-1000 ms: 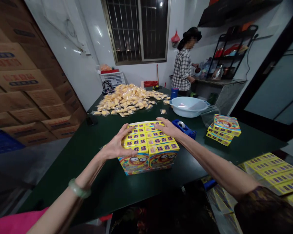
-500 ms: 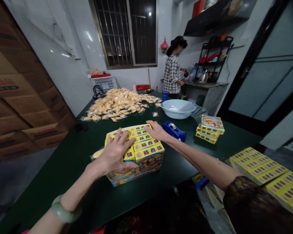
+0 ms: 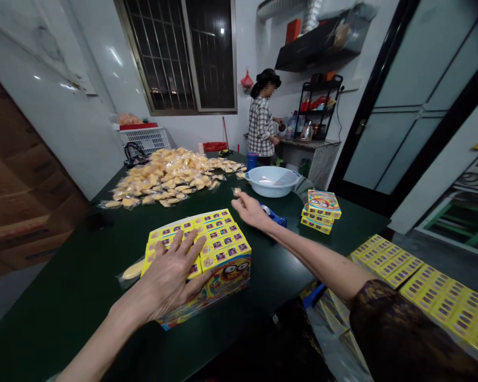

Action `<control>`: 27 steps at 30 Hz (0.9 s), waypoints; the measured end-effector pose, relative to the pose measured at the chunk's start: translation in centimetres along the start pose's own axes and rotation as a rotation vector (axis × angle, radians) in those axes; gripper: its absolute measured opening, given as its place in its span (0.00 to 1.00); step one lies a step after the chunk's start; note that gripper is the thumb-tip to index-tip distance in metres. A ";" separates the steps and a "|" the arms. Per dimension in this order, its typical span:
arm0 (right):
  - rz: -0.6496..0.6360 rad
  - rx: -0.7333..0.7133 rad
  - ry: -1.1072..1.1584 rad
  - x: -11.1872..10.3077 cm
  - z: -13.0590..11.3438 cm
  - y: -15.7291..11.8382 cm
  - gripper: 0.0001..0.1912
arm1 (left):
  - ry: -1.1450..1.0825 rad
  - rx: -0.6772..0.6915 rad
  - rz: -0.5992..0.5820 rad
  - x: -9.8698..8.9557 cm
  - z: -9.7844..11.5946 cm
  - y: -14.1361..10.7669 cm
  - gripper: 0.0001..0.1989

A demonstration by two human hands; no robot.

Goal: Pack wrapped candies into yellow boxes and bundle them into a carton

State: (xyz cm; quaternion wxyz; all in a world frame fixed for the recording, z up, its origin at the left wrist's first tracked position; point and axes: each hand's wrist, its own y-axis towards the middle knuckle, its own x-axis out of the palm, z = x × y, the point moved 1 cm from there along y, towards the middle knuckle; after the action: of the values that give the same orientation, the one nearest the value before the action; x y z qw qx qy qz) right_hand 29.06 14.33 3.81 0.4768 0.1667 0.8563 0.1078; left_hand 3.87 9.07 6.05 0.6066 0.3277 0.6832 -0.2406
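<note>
Several small yellow printed boxes (image 3: 223, 241) stand packed together as one block on the dark green table. My left hand (image 3: 171, 270) lies across their top and near edge with fingers spread, pressing on them rather than wrapped around them. My right hand (image 3: 250, 209) is off the block, reaching forward over the table with its fingers loosely bent and slightly apart, nothing visible in them. Just beyond those fingertips lies a small clear-wrapped packet (image 3: 236, 191). A blue tape dispenser (image 3: 276, 216) sits partly hidden behind my right hand. Left of the block is a wrapped yellowish piece (image 3: 132, 271).
A heap of wrapped yellowish pieces (image 3: 171, 172) covers the table's far left. Beyond my right hand stand a light blue basin (image 3: 273, 183) and a stack of yellow boxes (image 3: 321, 209). More yellow boxes (image 3: 418, 286) are lower right. A person (image 3: 260, 124) stands at the back counter.
My right hand has left the far side of the box block and moved forward toward the small packet. My left hand stays on the boxes. The view has turned right.
</note>
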 end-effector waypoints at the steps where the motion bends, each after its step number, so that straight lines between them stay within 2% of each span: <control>1: 0.049 0.050 -0.059 -0.7 1.2 0.6 0.21 | 0.000 0.007 0.018 0.3 -0.1 0.0 0.33; 5: 0.178 0.277 -0.336 -3.3 7.6 2.8 0.20 | 0.008 0.046 0.129 1.5 -0.6 -0.1 0.32; 9: 0.181 0.419 -0.564 -4.1 13.7 4.6 0.21 | 0.008 0.059 0.194 2.2 -0.9 -0.4 0.32; 13: 0.153 0.504 -0.707 -4.2 17.7 6.0 0.21 | 0.006 0.038 0.199 2.0 -0.8 -0.6 0.33; 19: 0.025 0.494 -0.769 -5.2 21.0 7.3 0.16 | -0.001 0.069 0.158 1.4 -0.8 -0.7 0.33; 27: -0.022 0.494 -0.692 -5.8 21.0 7.8 0.18 | -0.015 0.070 0.159 1.7 -1.1 -0.3 0.33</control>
State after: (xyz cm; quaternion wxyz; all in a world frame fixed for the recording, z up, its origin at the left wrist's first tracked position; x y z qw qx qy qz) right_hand 51.29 19.82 0.06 0.6830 0.2933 0.6475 -0.1680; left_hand 2.87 9.93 4.54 0.6172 0.4002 0.6415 -0.2177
